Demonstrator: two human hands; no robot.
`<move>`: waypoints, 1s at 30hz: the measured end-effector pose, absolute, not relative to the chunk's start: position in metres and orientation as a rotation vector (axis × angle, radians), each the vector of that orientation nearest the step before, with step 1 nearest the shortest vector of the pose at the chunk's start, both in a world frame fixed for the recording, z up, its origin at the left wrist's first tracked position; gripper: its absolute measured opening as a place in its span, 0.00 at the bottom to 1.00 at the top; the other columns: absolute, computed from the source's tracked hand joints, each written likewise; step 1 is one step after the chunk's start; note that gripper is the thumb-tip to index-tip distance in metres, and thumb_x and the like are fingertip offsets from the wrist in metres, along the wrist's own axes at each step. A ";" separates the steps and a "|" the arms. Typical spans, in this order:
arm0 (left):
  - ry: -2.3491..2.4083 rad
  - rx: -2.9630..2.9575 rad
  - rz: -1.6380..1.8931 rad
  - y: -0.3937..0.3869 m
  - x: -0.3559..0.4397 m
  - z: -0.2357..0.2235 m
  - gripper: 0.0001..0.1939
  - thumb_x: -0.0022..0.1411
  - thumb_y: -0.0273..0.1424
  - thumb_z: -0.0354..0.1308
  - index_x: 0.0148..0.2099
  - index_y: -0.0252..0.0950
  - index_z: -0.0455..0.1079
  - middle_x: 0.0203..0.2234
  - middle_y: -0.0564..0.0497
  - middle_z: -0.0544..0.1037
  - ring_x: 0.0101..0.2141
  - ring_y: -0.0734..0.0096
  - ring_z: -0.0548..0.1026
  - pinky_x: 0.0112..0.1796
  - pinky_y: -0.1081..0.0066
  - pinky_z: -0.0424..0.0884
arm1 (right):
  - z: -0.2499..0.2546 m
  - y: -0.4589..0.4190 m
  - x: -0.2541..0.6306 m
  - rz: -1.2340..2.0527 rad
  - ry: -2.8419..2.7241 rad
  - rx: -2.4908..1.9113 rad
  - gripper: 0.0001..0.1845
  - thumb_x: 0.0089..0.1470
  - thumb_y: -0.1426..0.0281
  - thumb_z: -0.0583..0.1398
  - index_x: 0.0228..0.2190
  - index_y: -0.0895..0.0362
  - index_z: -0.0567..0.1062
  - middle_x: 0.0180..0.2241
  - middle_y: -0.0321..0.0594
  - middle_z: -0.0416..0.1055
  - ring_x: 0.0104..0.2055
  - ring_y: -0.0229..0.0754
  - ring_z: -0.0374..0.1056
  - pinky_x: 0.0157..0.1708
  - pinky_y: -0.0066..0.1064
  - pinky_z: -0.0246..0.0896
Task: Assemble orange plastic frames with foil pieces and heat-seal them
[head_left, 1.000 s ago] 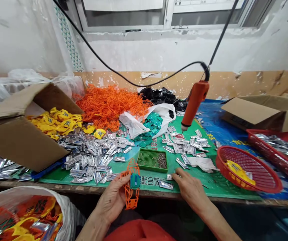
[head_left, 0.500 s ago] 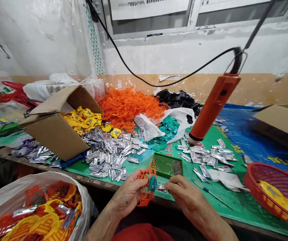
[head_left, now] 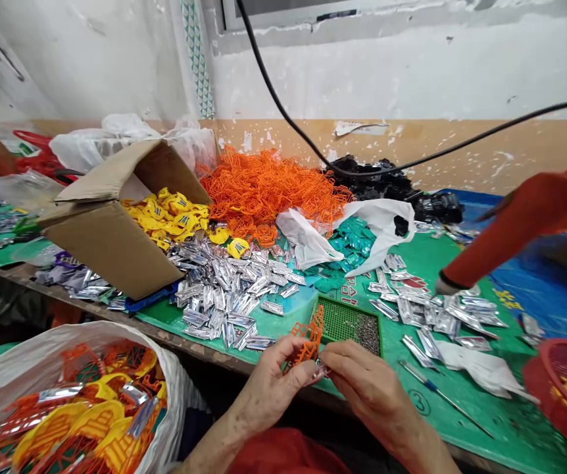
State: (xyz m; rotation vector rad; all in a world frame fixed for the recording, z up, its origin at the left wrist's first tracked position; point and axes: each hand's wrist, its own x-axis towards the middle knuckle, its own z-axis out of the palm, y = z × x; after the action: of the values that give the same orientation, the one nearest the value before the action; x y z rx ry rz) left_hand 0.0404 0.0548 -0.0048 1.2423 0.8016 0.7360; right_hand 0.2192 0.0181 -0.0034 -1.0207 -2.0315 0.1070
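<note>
My left hand (head_left: 264, 388) is closed around an orange plastic lattice frame (head_left: 313, 332), its upper part sticking up past the fingers. My right hand (head_left: 369, 382) meets it at the lower right of the frame, thumb and fingers pinched together. Between the two sets of fingertips shows a small shiny pinkish piece (head_left: 320, 372), partly covered. Just behind the hands lies a green perforated tray (head_left: 337, 320) with tiny metal screws (head_left: 368, 332) heaped at its right end.
An orange-red power screwdriver (head_left: 515, 230) hangs at the right. Silver pieces (head_left: 224, 283), orange frames (head_left: 268, 194) and yellow parts (head_left: 170, 214) are piled on the table. A screwdriver (head_left: 446, 398) lies at the right, near a red basket (head_left: 540, 388). A white sack (head_left: 175, 382) stands front left.
My right hand has moved left with the small piece and now meets the frame. The frame has turned, and its teal part is hidden. The view has tilted down; the hanging tool appears farther right.
</note>
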 end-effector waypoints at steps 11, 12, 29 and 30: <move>0.784 1.766 1.005 0.049 0.036 -0.003 0.20 0.45 0.31 0.70 0.43 0.38 0.75 0.34 0.46 0.76 0.39 0.56 0.69 0.42 0.63 0.64 | -0.016 0.007 0.218 -0.077 -1.899 -1.041 0.23 0.56 0.83 0.53 0.52 0.56 0.65 0.37 0.42 0.77 0.39 0.37 0.74 0.38 0.27 0.72; 0.779 1.785 1.028 0.048 0.037 -0.002 0.21 0.43 0.29 0.71 0.43 0.38 0.76 0.34 0.46 0.76 0.39 0.55 0.69 0.42 0.62 0.64 | -0.016 0.006 0.218 -0.099 -1.890 -1.050 0.23 0.56 0.82 0.53 0.52 0.55 0.65 0.38 0.42 0.77 0.40 0.38 0.74 0.38 0.27 0.72; 0.773 1.944 1.126 0.045 0.045 -0.007 0.18 0.49 0.22 0.63 0.45 0.38 0.76 0.31 0.45 0.78 0.36 0.58 0.71 0.42 0.62 0.65 | -0.018 -0.005 0.211 0.058 -1.731 -1.131 0.15 0.56 0.79 0.56 0.44 0.53 0.70 0.36 0.39 0.79 0.37 0.38 0.76 0.36 0.25 0.73; 0.791 1.932 1.125 0.045 0.045 -0.008 0.17 0.50 0.22 0.63 0.44 0.39 0.76 0.31 0.46 0.78 0.35 0.58 0.71 0.42 0.62 0.65 | -0.016 -0.004 0.212 0.118 -1.743 -1.106 0.15 0.55 0.80 0.56 0.43 0.52 0.72 0.36 0.39 0.79 0.37 0.38 0.76 0.36 0.24 0.73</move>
State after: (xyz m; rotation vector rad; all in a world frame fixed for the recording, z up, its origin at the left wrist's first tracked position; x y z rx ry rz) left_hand 0.0448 0.0452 -0.0077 1.9319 0.7912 1.1248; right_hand 0.2117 -0.0043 -0.0165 -1.1056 -1.7426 0.1180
